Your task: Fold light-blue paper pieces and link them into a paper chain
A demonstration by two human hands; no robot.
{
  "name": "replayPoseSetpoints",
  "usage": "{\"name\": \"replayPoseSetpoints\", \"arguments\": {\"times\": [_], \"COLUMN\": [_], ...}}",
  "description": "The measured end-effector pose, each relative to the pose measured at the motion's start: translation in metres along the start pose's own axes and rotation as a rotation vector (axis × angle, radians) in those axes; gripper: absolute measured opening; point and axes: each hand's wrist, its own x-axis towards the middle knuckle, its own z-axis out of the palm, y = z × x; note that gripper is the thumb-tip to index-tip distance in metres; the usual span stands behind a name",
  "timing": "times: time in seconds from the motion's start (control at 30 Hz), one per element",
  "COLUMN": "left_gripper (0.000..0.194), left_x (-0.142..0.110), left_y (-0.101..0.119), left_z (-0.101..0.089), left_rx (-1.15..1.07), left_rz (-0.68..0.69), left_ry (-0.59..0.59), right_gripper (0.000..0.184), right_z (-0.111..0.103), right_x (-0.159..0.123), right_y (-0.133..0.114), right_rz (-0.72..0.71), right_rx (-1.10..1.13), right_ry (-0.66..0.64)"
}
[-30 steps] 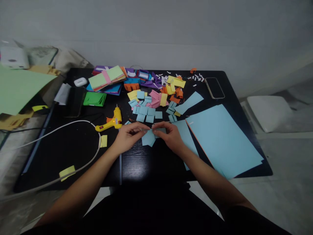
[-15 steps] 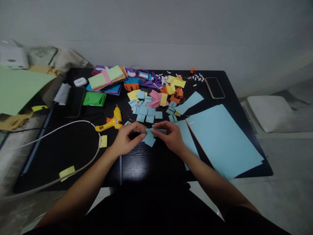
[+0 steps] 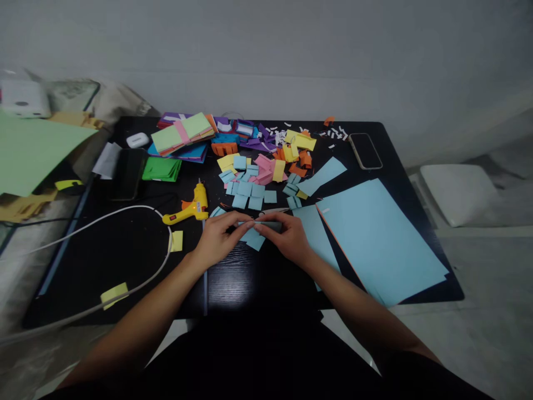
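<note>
My left hand (image 3: 219, 238) and my right hand (image 3: 289, 239) meet near the middle of the black table, thumbs and index fingers pinched on a narrow light-blue paper strip (image 3: 270, 225). The strip appears folded lengthwise; the fingers cover part of it. Just below the fingertips lie light-blue paper squares (image 3: 255, 242), partly hidden by the hands. Beyond the right fingers a thin, pale pointed blade (image 3: 278, 211) shows, probably of scissors. More blue folded pieces (image 3: 250, 191) are spread above the hands.
A yellow glue gun (image 3: 195, 206) lies left of my left hand, with a white cable (image 3: 166, 250) looping past it. Large blue sheets (image 3: 383, 239) cover the right side. Coloured paper stacks (image 3: 183, 133), scraps and a phone (image 3: 365, 150) line the back of the table (image 3: 250, 283).
My fingertips have come closer together along the blue strip, which now lies flatter and narrower between them. The things on the table have stayed put.
</note>
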Motion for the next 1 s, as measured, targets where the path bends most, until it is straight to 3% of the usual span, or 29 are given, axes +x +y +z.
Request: {"name": "replayPoseSetpoints", "arguments": {"times": [0.3,0.63,0.87,1.0], "left_gripper": [0.018,0.022,0.028,0.024], "left_x": [0.0034,0.0025,0.0005,0.0016], "left_y": [-0.0054,-0.0055,-0.0072,-0.0079], "left_z": [-0.0081,-0.0028,-0.0009,0.0001], "left_rx": [-0.08,-0.115,-0.212,-0.239], "left_rz": [-0.197,-0.228,-0.332,-0.328], "left_ry": [-0.029,-0.082,-0.182,-0.161], "right_gripper": [0.017,0.027,0.028,0.039], "right_z": [-0.0047,-0.0039,-0.0029,-0.0006], "right_x": [0.005,0.0039,0.0067,0.0062], "right_y": [-0.0029,0.0025,0.0034,0.004], "right_rz": [0.107,0.178,0.237,0.271], "right_rx": [0.067,0.069,0.237,0.331], "right_ry": [-0.032,-0.189,0.024,0.029]}}
